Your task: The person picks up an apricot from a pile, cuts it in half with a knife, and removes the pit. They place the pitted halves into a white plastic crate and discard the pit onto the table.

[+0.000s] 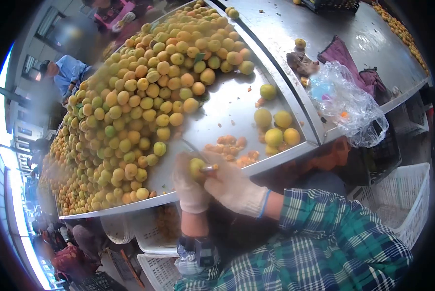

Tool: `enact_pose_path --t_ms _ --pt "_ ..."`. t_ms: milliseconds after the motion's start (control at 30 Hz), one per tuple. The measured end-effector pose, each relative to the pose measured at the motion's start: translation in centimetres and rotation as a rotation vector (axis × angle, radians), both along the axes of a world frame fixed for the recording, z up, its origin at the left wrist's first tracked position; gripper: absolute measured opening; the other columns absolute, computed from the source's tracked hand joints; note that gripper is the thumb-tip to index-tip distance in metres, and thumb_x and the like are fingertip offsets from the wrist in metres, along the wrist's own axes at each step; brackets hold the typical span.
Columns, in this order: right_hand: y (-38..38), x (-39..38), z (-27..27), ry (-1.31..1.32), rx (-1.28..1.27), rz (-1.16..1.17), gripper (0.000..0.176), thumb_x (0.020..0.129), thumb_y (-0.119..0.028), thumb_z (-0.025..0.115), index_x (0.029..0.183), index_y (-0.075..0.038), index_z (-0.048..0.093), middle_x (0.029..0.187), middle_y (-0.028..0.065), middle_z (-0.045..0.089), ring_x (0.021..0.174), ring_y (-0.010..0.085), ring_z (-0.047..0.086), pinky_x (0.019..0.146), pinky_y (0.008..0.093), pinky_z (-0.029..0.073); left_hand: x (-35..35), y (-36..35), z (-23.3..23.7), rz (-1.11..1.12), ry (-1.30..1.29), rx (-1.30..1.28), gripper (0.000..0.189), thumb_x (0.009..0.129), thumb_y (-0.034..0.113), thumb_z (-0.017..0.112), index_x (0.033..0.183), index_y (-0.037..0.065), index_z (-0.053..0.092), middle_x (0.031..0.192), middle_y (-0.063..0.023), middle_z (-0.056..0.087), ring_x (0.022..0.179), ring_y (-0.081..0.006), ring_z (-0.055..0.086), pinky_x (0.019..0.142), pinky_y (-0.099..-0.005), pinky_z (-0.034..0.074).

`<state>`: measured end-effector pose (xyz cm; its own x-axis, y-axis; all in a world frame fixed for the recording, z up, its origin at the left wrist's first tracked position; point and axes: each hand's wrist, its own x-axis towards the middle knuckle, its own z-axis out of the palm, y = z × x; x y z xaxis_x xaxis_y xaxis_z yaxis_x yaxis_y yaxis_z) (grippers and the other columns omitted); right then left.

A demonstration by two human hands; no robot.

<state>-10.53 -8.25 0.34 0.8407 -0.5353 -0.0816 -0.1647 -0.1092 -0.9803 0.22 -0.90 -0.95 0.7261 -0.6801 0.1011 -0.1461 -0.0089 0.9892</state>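
Both of my hands wear pale gloves and meet over the front edge of the metal table [217, 121]. Wrapped round a yellow-green fruit [196, 169] is my left hand [189, 186]. My right hand [234, 186] grips a small tool [209, 168] with a metallic, orange-tipped end against the fruit. A large heap of yellow and orange fruits [144, 102] lies beyond and to the left. Small orange pieces [227, 145] lie just past my hands. Several loose fruits [274, 137] sit near the table's right corner.
A clear plastic bag [346, 102] and a purple cloth [343, 58] lie on the adjoining table [285, 24]. White crates [406, 194] stand below at the right and under the front edge. A person in blue [69, 72] is at the far left.
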Motion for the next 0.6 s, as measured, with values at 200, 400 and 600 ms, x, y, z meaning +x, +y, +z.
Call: enact_pose_path --t_ms 200,400,600 --pt "-0.8 -2.4 5.2 0.077 0.863 0.213 0.07 0.085 -0.01 0.053 0.148 -0.014 0.021 0.067 0.0045 0.054 0.045 0.0162 0.052 0.039 0.0329 0.047 0.0 0.0 0.4 0.094 0.529 -0.167 0.036 0.095 0.041 0.052 0.099 0.005 0.059 0.084 -0.0077 0.062 0.078 -0.0198 0.062 0.072 -0.0299 0.052" --pt "1.7 -1.0 -2.0 -0.209 -0.071 -0.063 0.067 0.095 -0.034 0.051 0.147 -0.009 0.018 0.09 0.0228 0.064 0.078 0.0388 0.066 0.065 0.0467 0.053 -0.5 -1.1 3.3 0.182 0.897 -0.305 0.05 0.095 0.054 0.047 0.097 0.005 0.057 0.073 -0.0045 0.058 0.061 -0.0153 0.053 0.056 -0.0268 0.046" --pt "1.2 -1.8 0.9 0.0 -0.19 -0.027 0.068 0.096 -0.04 0.048 0.146 -0.006 0.017 0.101 0.0276 0.063 0.092 0.0457 0.062 0.075 0.051 0.05 -1.5 -1.9 3.7 0.232 0.794 -0.28 0.057 0.094 0.061 0.043 0.105 0.007 0.054 0.077 -0.0052 0.058 0.059 -0.0138 0.05 0.054 -0.0269 0.043"
